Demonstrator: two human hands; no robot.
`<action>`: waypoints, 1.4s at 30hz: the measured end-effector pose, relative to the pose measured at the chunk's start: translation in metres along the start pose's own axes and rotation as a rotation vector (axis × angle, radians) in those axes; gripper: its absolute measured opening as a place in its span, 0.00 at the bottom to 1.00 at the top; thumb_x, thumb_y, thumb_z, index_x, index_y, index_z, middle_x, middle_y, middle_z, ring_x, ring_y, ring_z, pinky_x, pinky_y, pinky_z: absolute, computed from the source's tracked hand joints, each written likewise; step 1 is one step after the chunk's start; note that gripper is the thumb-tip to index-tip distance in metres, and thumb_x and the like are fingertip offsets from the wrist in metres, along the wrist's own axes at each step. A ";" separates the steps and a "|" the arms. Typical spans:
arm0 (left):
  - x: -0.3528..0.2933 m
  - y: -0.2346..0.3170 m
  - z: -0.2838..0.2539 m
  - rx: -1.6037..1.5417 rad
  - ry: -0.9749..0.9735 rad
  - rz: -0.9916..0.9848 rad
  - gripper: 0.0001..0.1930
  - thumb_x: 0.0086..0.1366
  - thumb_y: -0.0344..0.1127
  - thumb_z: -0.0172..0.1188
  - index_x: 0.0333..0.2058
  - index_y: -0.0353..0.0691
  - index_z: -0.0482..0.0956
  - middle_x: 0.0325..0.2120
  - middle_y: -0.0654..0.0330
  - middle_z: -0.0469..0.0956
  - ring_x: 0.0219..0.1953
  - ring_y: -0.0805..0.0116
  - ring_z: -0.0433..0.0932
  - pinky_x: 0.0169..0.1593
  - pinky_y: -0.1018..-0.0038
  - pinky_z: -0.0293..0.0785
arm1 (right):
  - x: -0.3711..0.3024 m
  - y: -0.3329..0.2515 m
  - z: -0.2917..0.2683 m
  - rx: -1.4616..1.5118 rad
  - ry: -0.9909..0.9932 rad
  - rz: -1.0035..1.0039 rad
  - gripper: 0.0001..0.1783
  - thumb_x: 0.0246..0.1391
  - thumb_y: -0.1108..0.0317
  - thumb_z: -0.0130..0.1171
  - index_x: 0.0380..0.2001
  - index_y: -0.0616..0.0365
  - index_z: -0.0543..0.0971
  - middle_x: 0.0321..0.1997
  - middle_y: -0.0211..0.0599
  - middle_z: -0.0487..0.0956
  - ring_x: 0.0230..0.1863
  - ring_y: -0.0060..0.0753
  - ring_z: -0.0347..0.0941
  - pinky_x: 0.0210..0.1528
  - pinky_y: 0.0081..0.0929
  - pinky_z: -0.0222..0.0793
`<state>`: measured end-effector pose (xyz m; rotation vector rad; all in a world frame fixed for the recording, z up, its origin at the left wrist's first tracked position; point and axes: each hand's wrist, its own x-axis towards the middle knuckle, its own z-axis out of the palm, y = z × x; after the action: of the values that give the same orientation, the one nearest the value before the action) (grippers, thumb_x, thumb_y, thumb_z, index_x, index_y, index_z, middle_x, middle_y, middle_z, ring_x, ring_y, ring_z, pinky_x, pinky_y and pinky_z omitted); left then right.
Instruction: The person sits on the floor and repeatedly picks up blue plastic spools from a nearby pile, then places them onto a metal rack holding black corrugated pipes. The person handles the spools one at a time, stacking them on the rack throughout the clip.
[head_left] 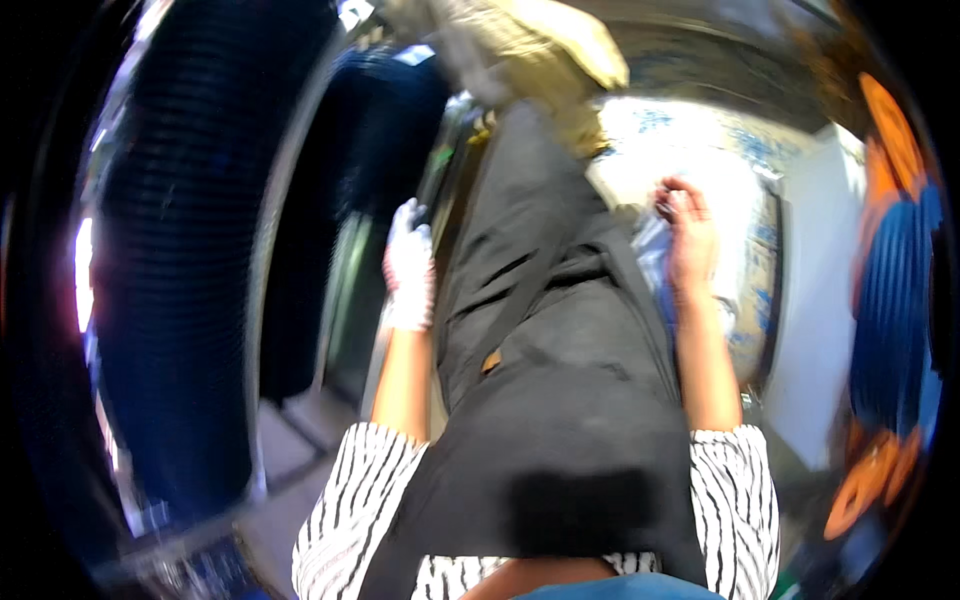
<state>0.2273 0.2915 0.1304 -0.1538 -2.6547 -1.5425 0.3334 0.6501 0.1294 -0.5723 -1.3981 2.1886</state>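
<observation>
Looking down through the head view, I get a badly smeared floor and room: dark ribbed cylinders (190, 260) line the left, a blue ribbed reel (888, 310) with orange ends sits far right, and a pale panel (815, 290) stands just inside it. Upper right, a bright blue-and-white surface (750, 150) glares. Below me hangs a black apron (560, 400). My left hand (409, 268), white-gloved, is loosely extended beside the apron; I can't tell whether it grips anything. My bare right hand (690, 235) has curled fingers near a whitish-blue bundle (652, 252); contact is unclear.
</observation>
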 end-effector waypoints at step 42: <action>0.063 0.407 0.439 -0.864 -1.519 -0.571 0.41 0.61 0.70 0.45 0.63 0.45 0.60 0.62 0.57 0.63 0.63 0.54 0.61 0.65 0.58 0.58 | -0.004 -0.312 -0.325 -0.124 0.598 -0.154 0.49 0.49 0.34 0.56 0.65 0.58 0.61 0.65 0.50 0.63 0.67 0.40 0.56 0.67 0.35 0.52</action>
<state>0.2097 0.8766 0.2706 -1.0242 -2.3829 -3.8732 0.5769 0.9941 0.2881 -1.0247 -1.2002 1.6236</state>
